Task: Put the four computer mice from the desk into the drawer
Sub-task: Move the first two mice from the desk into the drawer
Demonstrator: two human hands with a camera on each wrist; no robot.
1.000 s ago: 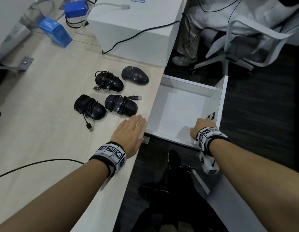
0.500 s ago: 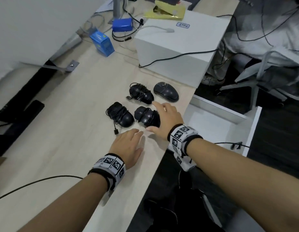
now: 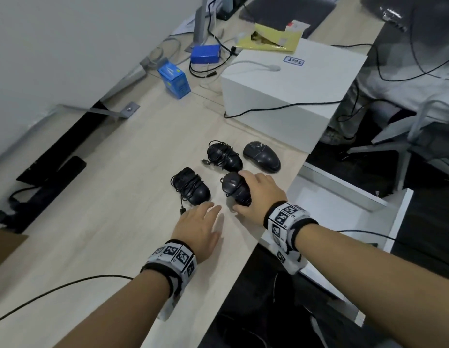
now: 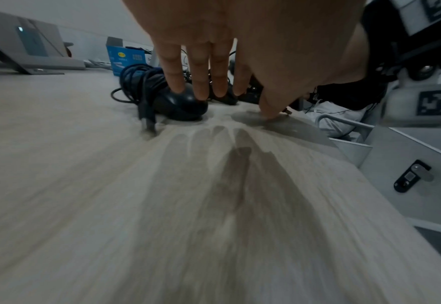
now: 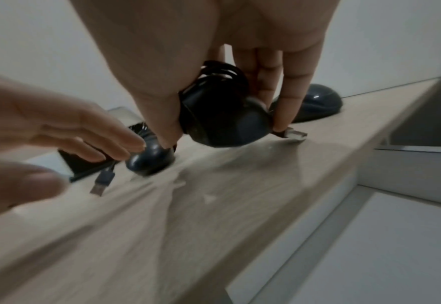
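Note:
Four black computer mice lie on the light wooden desk. My right hand grips the near-right mouse, thumb on its near side and fingers over its far side; in the right wrist view this cable-wrapped mouse looks tipped up. My left hand hovers flat with straight fingers, its tips at the near-left mouse, also seen close up as mouse; contact is unclear. Behind lie the far-left mouse and the far-right mouse. The white drawer stands open to the right.
A white box sits behind the mice, and a blue carton stands further left. A black cable crosses the near desk. The desk edge runs just right of the mice. An office chair and a seated person are beyond the drawer.
My right hand left the drawer front, crossed to the desk and closed round the near-right mouse. My left hand slid forward to the near-left mouse. The head view swung left.

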